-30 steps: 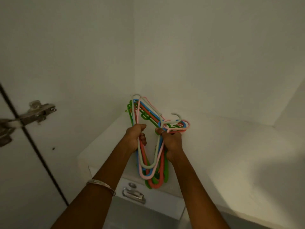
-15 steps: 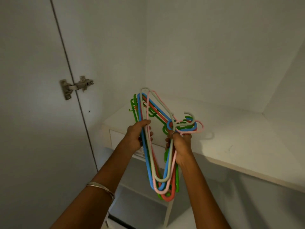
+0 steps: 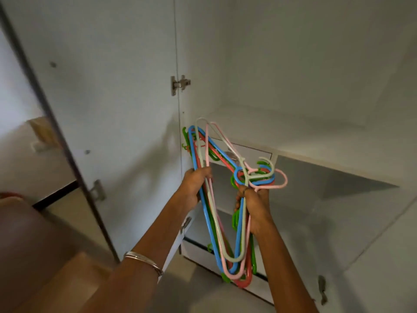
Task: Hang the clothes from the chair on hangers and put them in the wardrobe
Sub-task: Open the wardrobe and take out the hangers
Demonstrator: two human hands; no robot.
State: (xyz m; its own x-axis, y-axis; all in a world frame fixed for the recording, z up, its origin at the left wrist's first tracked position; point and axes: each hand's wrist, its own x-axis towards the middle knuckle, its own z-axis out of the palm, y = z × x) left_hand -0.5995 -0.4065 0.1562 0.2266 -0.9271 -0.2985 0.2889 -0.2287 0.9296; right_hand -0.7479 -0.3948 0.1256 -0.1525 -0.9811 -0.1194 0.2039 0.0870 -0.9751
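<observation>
Plainly the hangers [image 3: 216, 199], a light, stiff, slick plastic bundle (apt to tangle) held before the wardrobe [image 3: 293, 136], sit gripped by the left hand [image 3: 195, 184] on one arm and the right hand [image 3: 256, 206] below the hooks, the surest hold.

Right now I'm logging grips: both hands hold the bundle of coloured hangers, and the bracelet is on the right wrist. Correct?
Not quite. Both the left hand and the right hand do grip the bundle of coloured hangers, but the bracelet sits on the left wrist, not the right. The head view shows it; the right wrist is bare.
</observation>
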